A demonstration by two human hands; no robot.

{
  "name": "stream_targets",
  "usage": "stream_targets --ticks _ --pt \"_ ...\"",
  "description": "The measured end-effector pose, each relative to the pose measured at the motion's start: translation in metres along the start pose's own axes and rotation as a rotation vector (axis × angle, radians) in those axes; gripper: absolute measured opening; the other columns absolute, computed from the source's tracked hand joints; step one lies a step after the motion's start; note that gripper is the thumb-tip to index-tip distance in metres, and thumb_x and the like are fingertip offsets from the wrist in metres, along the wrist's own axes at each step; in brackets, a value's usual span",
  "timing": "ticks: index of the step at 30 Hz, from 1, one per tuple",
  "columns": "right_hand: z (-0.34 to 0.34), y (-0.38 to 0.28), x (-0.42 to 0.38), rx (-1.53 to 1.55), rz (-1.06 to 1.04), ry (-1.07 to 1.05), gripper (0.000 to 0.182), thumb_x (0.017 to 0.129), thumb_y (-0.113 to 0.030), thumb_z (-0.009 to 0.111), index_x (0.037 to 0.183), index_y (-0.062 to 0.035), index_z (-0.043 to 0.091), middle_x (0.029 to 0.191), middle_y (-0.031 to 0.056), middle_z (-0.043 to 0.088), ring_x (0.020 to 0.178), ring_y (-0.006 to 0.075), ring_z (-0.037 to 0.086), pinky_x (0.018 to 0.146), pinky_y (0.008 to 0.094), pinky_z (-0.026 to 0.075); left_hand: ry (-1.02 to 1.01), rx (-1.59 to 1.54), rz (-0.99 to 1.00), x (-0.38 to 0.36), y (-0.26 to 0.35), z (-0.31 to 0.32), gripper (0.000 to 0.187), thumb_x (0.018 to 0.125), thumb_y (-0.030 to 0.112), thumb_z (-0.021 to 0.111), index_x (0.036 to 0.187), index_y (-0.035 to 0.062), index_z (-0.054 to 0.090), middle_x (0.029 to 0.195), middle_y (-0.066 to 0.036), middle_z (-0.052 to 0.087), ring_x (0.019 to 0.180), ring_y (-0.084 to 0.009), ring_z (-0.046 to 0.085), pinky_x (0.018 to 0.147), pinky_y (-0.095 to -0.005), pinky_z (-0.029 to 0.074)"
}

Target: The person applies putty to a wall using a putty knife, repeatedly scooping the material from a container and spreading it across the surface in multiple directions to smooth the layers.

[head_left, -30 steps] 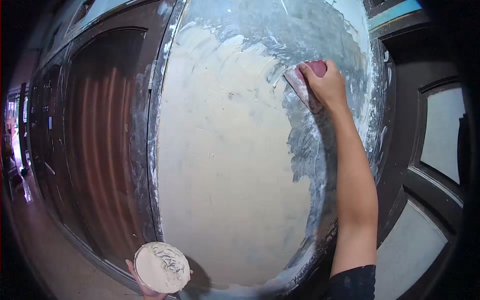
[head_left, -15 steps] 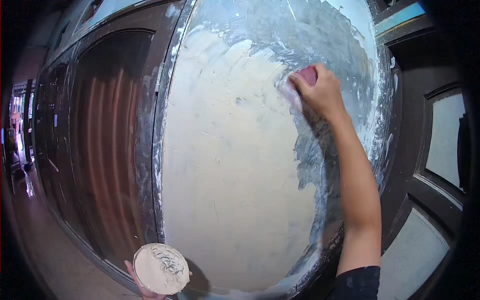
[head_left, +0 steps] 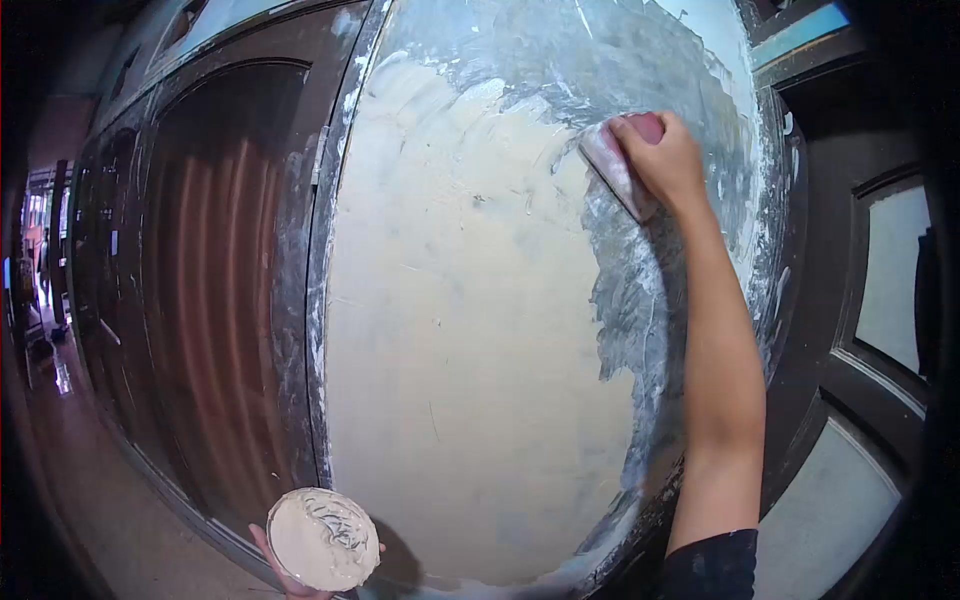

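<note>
My right hand (head_left: 662, 165) is closed around a putty knife (head_left: 618, 170) with a reddish handle and a wide blade smeared with pale filler. Its blade lies against the wall panel (head_left: 470, 310), at the right border of a broad cream coat, where grey surface begins. Low on the left, my left hand (head_left: 272, 560) holds a round tub of filler (head_left: 325, 540) from beneath and the side. Cream paste with swirled marks fills the tub's top. Most of the left fingers are hidden behind the tub.
A dark wooden door (head_left: 215, 270) with a reddish-brown panel borders the wall on the left. To the right stands dark framing with pale panels (head_left: 890, 270). Brownish floor (head_left: 90, 450) shows at lower left, leading to a bright opening.
My right hand has moved slightly right and up with the putty knife, and more of the blade's face shows. My left hand and the tub have hardly moved.
</note>
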State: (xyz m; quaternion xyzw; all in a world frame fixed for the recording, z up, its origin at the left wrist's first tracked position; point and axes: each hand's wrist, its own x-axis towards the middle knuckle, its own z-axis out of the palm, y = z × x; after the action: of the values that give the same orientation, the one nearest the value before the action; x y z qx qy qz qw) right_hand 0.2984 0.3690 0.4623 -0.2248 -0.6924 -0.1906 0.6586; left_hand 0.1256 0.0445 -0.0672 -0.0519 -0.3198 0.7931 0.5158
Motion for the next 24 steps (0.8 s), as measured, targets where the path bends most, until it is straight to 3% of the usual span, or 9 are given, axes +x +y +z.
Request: stream_targets --ticks 3,8,10,13,14,17,20,22,24 --pt "0.005 -0.013 -0.027 -0.044 -0.23 -0.138 0.071 0.079 -0.065 0.077 0.109 -0.0012 0.069 0.105 0.0258 0.074 0.101 0.0449 0.07 0.092 0.051 0.052 -0.014 -0.061 -0.02 0.001 0.001 0.0 0.107 0.084 0.093 0.038 0.154 0.0124 0.044 0.147 -0.024 0.054 0.123 -0.0519 0.057 0.096 -0.077 0.047" --pt "0.003 -0.007 0.002 -0.02 0.025 0.009 0.072 0.079 -0.066 0.076 0.111 -0.001 0.069 0.108 0.0253 0.074 0.104 0.044 0.07 0.094 0.0492 0.053 -0.008 -0.148 -0.043 -0.005 0.001 0.003 0.107 0.084 0.093 0.038 0.154 0.0122 0.043 0.148 -0.023 0.053 0.124 -0.0514 0.057 0.097 -0.0762 0.047" --pt "0.002 -0.009 -0.009 0.063 -0.053 -0.015 0.072 0.08 -0.065 0.076 0.113 -0.0006 0.07 0.108 0.0256 0.074 0.103 0.0442 0.07 0.095 0.0495 0.052 -0.014 -0.187 -0.054 -0.006 0.004 0.003 0.107 0.085 0.093 0.038 0.154 0.0121 0.043 0.148 -0.023 0.053 0.125 -0.0512 0.057 0.098 -0.0758 0.047" --pt "0.011 -0.014 -0.031 -0.05 -0.238 -0.11 0.071 0.081 -0.064 0.076 0.112 -0.0005 0.07 0.106 0.025 0.075 0.101 0.0441 0.07 0.097 0.0518 0.047 -0.044 -0.255 -0.067 -0.008 0.005 0.0 0.107 0.085 0.092 0.038 0.154 0.0119 0.043 0.148 -0.023 0.053 0.125 -0.0509 0.057 0.098 -0.0753 0.047" --pt "0.012 -0.015 -0.026 -0.045 -0.239 -0.107 0.071 0.081 -0.064 0.076 0.112 -0.0005 0.07 0.106 0.025 0.075 0.101 0.0441 0.07 0.097 0.0518 0.047 -0.049 -0.273 -0.071 -0.009 0.005 0.0 0.107 0.085 0.092 0.038 0.154 0.0119 0.043 0.148 -0.023 0.053 0.125 -0.0508 0.056 0.098 -0.0752 0.047" --pt "0.009 -0.012 -0.007 -0.026 0.014 0.024 0.074 0.081 -0.068 0.073 0.113 -0.001 0.068 0.106 0.0241 0.075 0.104 0.0435 0.07 0.099 0.0529 0.045 -0.045 -0.319 -0.09 -0.012 0.004 0.004 0.107 0.085 0.092 0.038 0.155 0.0117 0.043 0.148 -0.023 0.053 0.126 -0.0505 0.056 0.099 -0.0747 0.047" --pt "0.007 -0.013 -0.01 0.024 -0.04 -0.052 0.074 0.081 -0.067 0.073 0.114 -0.0015 0.068 0.105 0.0241 0.075 0.102 0.043 0.07 0.101 0.0517 0.044 -0.05 -0.376 -0.108 -0.015 0.008 0.005 0.107 0.085 0.092 0.038 0.155 0.0116 0.043 0.149 -0.023 0.053 0.126 -0.0502 0.056 0.1 -0.0742 0.047" --pt "0.013 -0.016 -0.024 -0.036 -0.193 -0.123 0.07 0.082 -0.066 0.073 0.112 -0.002 0.069 0.105 0.0242 0.075 0.1 0.042 0.071 0.101 0.0509 0.043 -0.064 -0.417 -0.122 -0.016 0.009 0.004 0.107 0.085 0.092 0.038 0.155 0.0115 0.043 0.149 -0.023 0.053 0.127 -0.05 0.056 0.1 -0.0738 0.047" --pt "0.014 -0.019 -0.024 -0.092 -0.196 -0.071 0.071 0.084 -0.066 0.072 0.113 -0.0014 0.068 0.104 0.0235 0.075 0.101 0.0421 0.071 0.101 0.0522 0.043 -0.069 -0.454 -0.131 -0.019 0.009 0.004 0.107 0.085 0.092 0.038 0.155 0.0114 0.043 0.149 -0.023 0.053 0.127 -0.0498 0.056 0.101 -0.0735 0.047"
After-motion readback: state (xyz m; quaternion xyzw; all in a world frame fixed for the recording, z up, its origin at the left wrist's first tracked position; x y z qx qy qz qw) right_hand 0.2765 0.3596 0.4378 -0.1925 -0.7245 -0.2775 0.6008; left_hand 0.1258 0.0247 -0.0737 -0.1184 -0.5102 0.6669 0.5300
